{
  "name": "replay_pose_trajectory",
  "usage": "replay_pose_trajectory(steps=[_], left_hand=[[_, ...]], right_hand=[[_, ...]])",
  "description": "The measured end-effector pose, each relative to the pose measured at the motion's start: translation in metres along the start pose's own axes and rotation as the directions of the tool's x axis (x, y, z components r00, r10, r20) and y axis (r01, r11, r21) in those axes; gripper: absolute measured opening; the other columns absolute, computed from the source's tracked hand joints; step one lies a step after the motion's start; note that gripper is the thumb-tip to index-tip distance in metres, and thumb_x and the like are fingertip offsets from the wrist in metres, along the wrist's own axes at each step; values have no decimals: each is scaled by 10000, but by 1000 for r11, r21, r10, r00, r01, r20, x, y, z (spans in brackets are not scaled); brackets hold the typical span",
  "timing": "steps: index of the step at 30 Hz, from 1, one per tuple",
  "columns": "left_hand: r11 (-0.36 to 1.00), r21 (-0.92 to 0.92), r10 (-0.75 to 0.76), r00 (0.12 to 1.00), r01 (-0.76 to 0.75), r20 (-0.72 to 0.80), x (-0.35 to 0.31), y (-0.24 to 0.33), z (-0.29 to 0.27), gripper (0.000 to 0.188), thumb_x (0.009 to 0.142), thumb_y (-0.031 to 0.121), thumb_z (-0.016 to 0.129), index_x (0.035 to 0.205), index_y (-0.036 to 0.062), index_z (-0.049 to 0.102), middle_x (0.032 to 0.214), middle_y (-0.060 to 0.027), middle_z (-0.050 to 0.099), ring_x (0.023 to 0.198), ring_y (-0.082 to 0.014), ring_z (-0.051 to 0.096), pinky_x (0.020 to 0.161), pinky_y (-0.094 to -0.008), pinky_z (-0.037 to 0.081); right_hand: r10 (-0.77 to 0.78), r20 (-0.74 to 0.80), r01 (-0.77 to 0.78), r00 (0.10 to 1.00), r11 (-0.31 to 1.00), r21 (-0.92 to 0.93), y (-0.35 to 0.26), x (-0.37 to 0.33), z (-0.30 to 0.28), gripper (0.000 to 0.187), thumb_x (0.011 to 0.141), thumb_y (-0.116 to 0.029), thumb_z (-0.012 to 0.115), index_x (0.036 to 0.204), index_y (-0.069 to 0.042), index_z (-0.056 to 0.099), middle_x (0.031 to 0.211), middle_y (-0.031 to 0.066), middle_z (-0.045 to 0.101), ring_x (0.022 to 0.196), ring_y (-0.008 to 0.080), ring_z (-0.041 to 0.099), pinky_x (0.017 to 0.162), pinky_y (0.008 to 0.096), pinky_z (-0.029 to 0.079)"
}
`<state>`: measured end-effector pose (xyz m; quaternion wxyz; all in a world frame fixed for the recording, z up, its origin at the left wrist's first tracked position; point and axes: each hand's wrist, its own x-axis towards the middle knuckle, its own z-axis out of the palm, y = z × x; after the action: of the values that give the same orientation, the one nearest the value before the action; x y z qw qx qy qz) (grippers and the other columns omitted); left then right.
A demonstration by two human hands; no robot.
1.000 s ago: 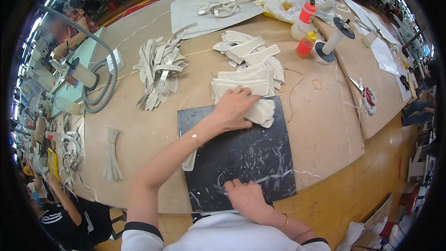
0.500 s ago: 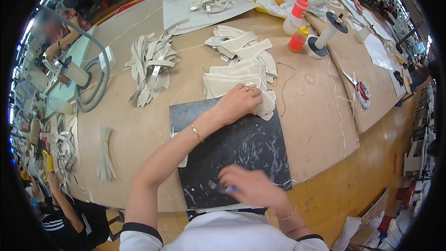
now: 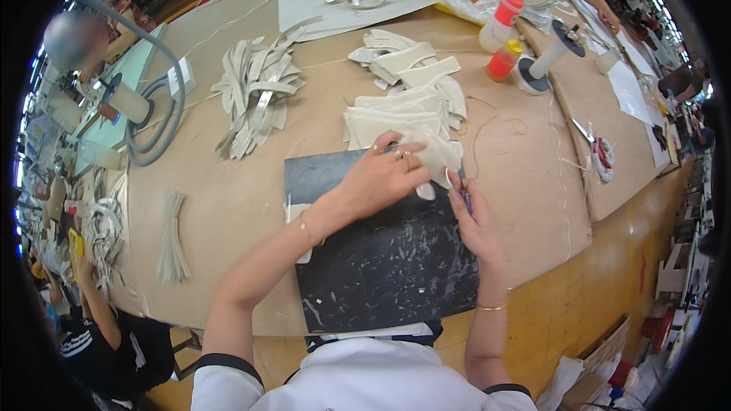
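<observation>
Working at the far right corner of the black board (image 3: 381, 281), you've got both hands meeting over one pale piece (image 3: 440, 154) in the head view. That piece sits right at the corner, just in front of the fanned stack of pale pieces (image 3: 396, 116) lying past the board's far edge. Looks to me like you're in the close-up part – left steadies the piece, right tends its near edge. I'd say the next move calls for a calm left hand and a light touch with the right.

Pose-wise, your left hand (image 3: 388, 171) reaches across the board from its near left side, palm down, fingers loosely spread; can't tell if they actually pinch the piece or just rest on it. Your right hand (image 3: 478, 224) comes up along the board's right edge, fingers curled narrow around a small blue tool (image 3: 467, 202) – its tip is too small to make out. Another pale piece (image 3: 299, 211) lies at the board's left edge, partly behind your left forearm.
</observation>
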<state>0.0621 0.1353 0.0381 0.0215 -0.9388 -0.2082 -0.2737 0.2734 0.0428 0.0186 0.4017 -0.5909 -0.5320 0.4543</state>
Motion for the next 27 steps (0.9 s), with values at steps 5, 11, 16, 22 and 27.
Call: replay_pose_trajectory(steps=[5,11,16,22,27], left_hand=[[798,-495,-172,917,343,359,-51,72,-49,270,842,388,727,892,146,617,656,-10,587,722,-208,625,884,-384,413],[946,-59,-311,942,320,123,-78,109,-8,433,858,430,685,1172,137,631,1178,-91,623,1141,-225,571,1029,-401,368],[813,-339,-237,800,474,551,-108,152,-9,749,937,506,554,1504,62,350,1605,-135,271,1475,-303,269,1205,-487,197],[735,-498,-320,883,460,343,-113,135,-13,572,954,234,576,1481,98,402,1583,-145,318,1470,-334,288,1189,-487,242],[-163,-850,-627,613,501,481,-136,131,-49,323,951,59,545,1263,42,630,1242,-115,624,1013,-166,615,819,-278,489]], right_hand=[[191,34,-189,981,980,-62,-27,-20,-27,151,1009,-148,569,1010,3,565,1130,74,665,813,55,494,700,228,430],[-436,240,491,867,829,-267,-83,-135,-111,113,802,-168,745,776,-67,701,605,-3,665,433,107,524,439,255,362],[-552,596,459,583,829,320,-86,-144,-115,102,828,-144,686,756,-71,683,671,37,679,484,120,580,452,269,388],[180,663,-155,726,983,-97,-50,-91,-4,171,917,-137,693,943,13,615,742,74,684,576,126,553,546,271,426],[44,661,-133,749,988,85,-48,-76,19,150,941,-127,664,958,11,609,762,61,691,595,101,562,554,257,429]])
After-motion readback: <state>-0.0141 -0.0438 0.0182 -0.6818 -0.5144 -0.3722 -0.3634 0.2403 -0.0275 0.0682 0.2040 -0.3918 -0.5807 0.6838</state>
